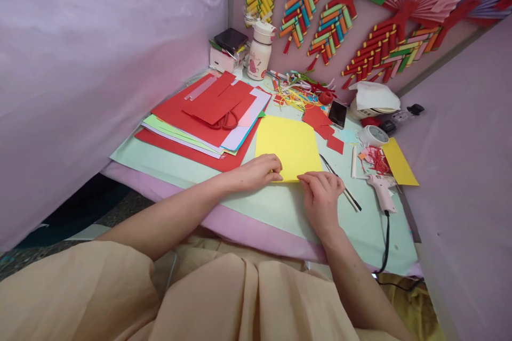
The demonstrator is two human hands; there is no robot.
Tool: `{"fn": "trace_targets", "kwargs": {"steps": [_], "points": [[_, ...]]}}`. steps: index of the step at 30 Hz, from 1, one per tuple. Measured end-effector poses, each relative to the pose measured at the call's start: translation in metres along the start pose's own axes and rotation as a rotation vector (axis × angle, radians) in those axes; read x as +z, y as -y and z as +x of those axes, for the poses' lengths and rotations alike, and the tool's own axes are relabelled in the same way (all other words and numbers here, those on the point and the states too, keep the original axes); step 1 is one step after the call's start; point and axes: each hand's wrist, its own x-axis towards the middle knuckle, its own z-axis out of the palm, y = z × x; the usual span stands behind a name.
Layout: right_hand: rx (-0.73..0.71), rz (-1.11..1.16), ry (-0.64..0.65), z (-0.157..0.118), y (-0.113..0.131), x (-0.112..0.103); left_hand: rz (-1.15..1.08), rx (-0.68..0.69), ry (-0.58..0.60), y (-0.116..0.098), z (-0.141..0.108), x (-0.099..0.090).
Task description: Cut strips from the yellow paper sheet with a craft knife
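A sheet of yellow paper (286, 141) lies on the table in front of me, its near edge turned up in a narrow fold. My left hand (267, 170) has its fingers curled over the near left part of that edge. At the near right corner, my right hand (322, 192) pinches the same edge between thumb and fingers. Just right of the paper lie a black pen-like tool (334, 173) and a white stick beside it. To the left, a pile of coloured paper (184, 117) holds red scissors (227, 120), partly covered by a red sheet.
A white bottle (260, 53) stands at the back beside a white box (226, 58). Paper scraps (300, 93) and a phone (338, 114) lie behind the yellow sheet. At right are a tape roll (374, 135) and a corded glue gun (382, 192). Paper firecracker decorations (298, 10) hang on the wall.
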Motion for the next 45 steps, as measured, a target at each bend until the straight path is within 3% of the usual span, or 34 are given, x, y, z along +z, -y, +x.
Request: {"fn": "trace_targets", "kwargs": {"steps": [4,7,9,13,16,18,20,23,26,30,37,42,45], "points": [[0.084,-0.006,-0.132,-0.002,-0.006,-0.020,-0.008,0.010,0.004,0.001,0.000,0.000],[0.109,0.095,-0.111,-0.010,-0.007,-0.048,-0.014,0.009,0.009,0.002,0.000,0.000],[0.128,0.152,-0.002,-0.021,-0.008,-0.068,-0.012,0.012,0.015,0.002,0.000,0.000],[0.195,0.220,0.344,-0.055,-0.013,-0.098,-0.001,0.029,0.015,0.003,-0.001,0.000],[0.273,0.241,0.589,-0.081,-0.015,-0.107,0.011,0.036,0.012,0.003,-0.001,-0.001],[0.313,0.255,0.660,-0.094,-0.015,-0.107,0.017,0.034,0.012,0.002,-0.002,-0.001],[0.333,0.243,0.596,-0.098,-0.019,-0.104,0.022,0.037,0.010,0.001,-0.002,-0.001],[0.344,0.086,0.302,-0.090,-0.039,-0.092,0.032,0.044,0.007,0.000,-0.002,-0.001],[0.385,-0.108,0.126,-0.074,-0.068,-0.075,0.033,0.049,0.001,0.000,-0.003,-0.001],[0.373,-0.181,0.112,-0.057,-0.096,-0.050,0.039,0.058,-0.004,0.000,-0.005,-0.001],[0.412,-0.208,0.031,-0.045,-0.111,-0.027,0.065,0.078,0.016,0.002,-0.008,0.002],[0.402,-0.188,-0.053,-0.038,-0.100,-0.029,0.102,0.189,0.058,0.001,-0.010,-0.002],[0.280,0.116,0.042,-0.039,-0.081,-0.036,0.127,0.260,0.067,0.000,-0.010,-0.006]]}}
